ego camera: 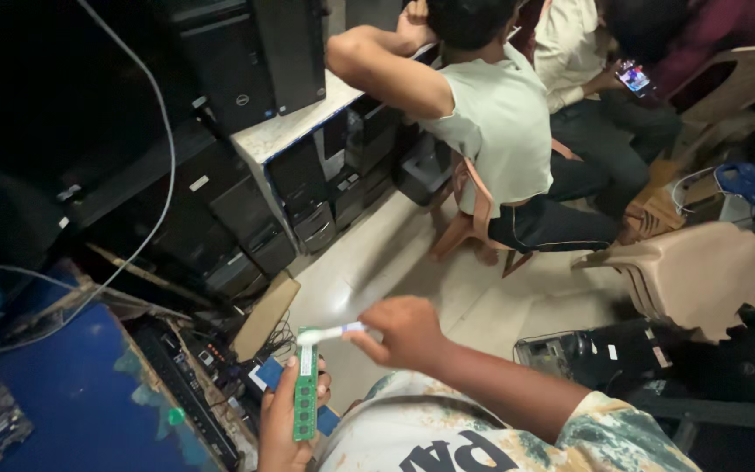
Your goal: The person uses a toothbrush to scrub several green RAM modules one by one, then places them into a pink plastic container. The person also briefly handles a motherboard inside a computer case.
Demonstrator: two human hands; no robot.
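Green memory module point(305, 395) is gripped upright by left hand point(288, 418), just right of blue table point(63, 393). White toothbrush point(334, 332) is pinched in closed right hand point(405, 330), touching module's top edge.

We see a matt green circuit-board memory stick point(305, 395), glossy white plastic toothbrush point(332, 333), smooth pale floor tiles point(369, 262), matt brown plastic chairs point(701, 275).

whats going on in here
The person wearing the camera holds a green memory stick upright in the left hand. The right hand holds a small white brush-like tool at its top end. Nearby, another person sits on a chair beside stacked black computer cases.
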